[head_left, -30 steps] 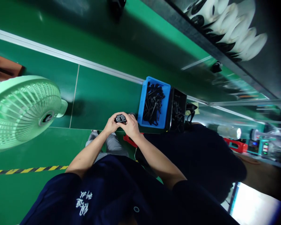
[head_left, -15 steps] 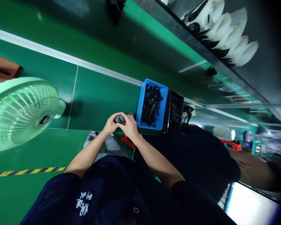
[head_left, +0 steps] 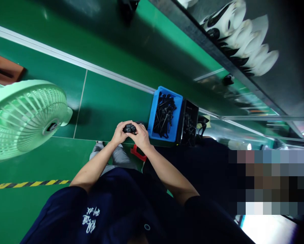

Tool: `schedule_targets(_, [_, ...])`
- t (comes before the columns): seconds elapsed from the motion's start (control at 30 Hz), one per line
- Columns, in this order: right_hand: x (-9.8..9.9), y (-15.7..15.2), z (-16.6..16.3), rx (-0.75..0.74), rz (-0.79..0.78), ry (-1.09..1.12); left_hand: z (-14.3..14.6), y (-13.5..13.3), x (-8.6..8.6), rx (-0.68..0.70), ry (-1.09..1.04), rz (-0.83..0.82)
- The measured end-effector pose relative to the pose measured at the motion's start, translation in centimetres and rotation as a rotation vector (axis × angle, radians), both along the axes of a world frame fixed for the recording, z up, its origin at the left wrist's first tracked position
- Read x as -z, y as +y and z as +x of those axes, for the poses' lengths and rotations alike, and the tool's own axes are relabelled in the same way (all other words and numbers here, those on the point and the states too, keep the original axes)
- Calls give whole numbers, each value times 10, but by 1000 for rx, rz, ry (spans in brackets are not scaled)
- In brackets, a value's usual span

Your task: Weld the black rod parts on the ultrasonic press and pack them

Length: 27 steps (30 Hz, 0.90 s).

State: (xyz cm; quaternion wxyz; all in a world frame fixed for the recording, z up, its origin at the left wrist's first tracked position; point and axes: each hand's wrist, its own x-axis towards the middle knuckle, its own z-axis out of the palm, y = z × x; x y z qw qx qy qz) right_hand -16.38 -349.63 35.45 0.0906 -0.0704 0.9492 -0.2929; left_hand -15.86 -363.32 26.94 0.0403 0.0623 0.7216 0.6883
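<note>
Both of my hands meet at the near edge of the green table (head_left: pixel 108 105), pinched round one small black plastic part (head_left: pixel 130 128). My left hand (head_left: pixel 120 133) grips its left side and my right hand (head_left: pixel 142 135) grips its right side, fingers curled. Just right of my hands stands a blue bin (head_left: pixel 154 112) with several long black parts, and a black bin (head_left: pixel 190 123) with more black pieces adjoins it.
A pale green fan (head_left: pixel 25 117) stands at the left over the table edge. A red object (head_left: pixel 139 153) lies below my hands. A shelf with white and black cups (head_left: pixel 243 37) runs along the upper right. Yellow-black floor tape (head_left: pixel 27 184) crosses lower left.
My hands stay together on the black part with only small finger shifts. The view has tilted slightly, and the arm at the far right is no longer visible.
</note>
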Motion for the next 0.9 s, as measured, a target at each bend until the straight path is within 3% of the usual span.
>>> schedule_targets(0.77, [-3, -10, -2, 19, 48, -35, 4, 0, 6, 1, -128, 160])
schedule_targets(0.9, [-5, -10, -2, 21, -6, -52, 1, -2, 7, -28, -87, 100])
